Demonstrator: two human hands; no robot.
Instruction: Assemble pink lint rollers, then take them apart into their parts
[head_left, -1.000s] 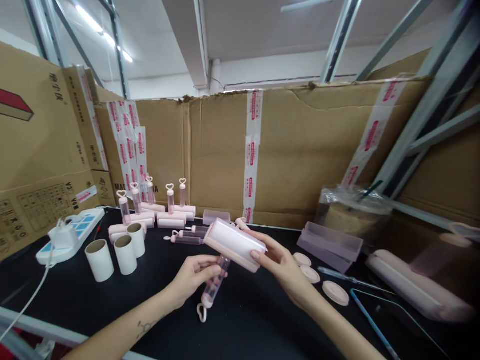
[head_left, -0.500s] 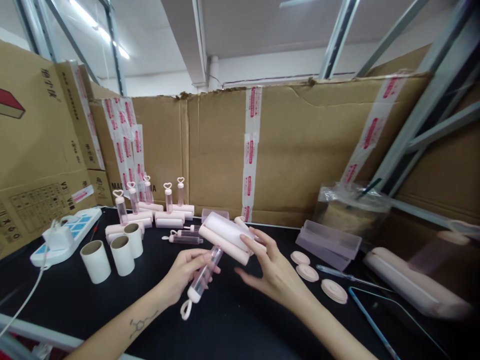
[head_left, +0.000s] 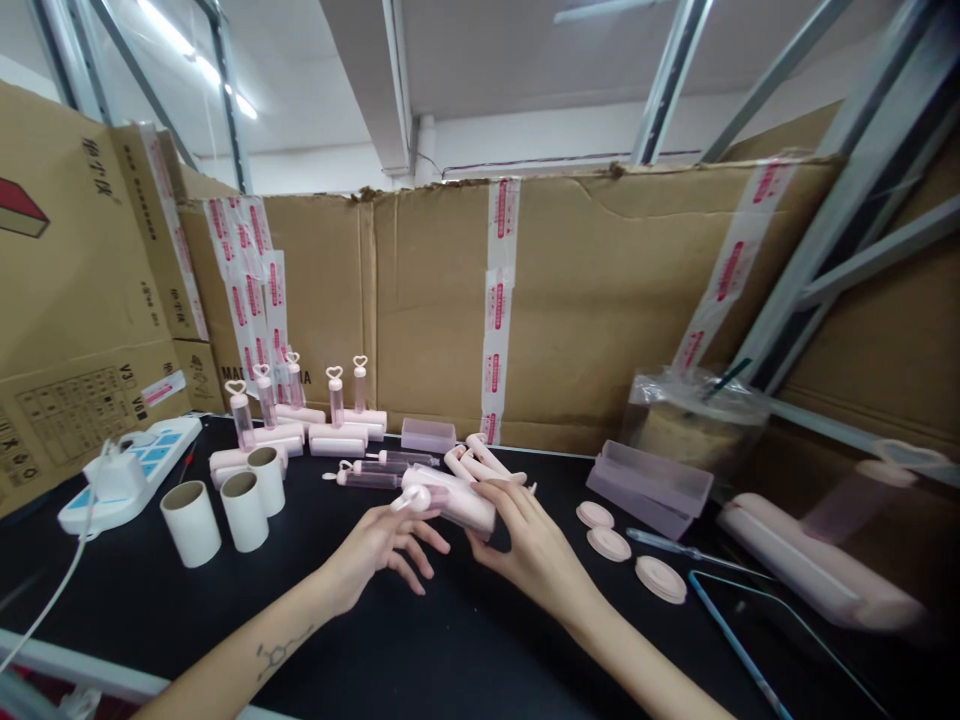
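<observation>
A pale pink roller-shaped piece is gripped by my right hand, its fingers over the top and the thumb below. From it a clear pink tube handle points towards me, ending in a heart-shaped loop. My left hand is at the loop end, fingers spread; the upper part of the hand seems to touch the handle, but the contact is partly hidden. Just behind lie loose clear tube handles and several pink curved parts.
Several finished-looking rollers with upright handles stand back left, near white tubes and a power strip. To the right are translucent boxes, pink discs, a screwdriver and a large blurred roller. Cardboard walls the back.
The roller piece has turned and come down, and its handle now points towards me instead of down-left. My left hand's fingers have loosened from the tube; my right hand has closed round the body.
</observation>
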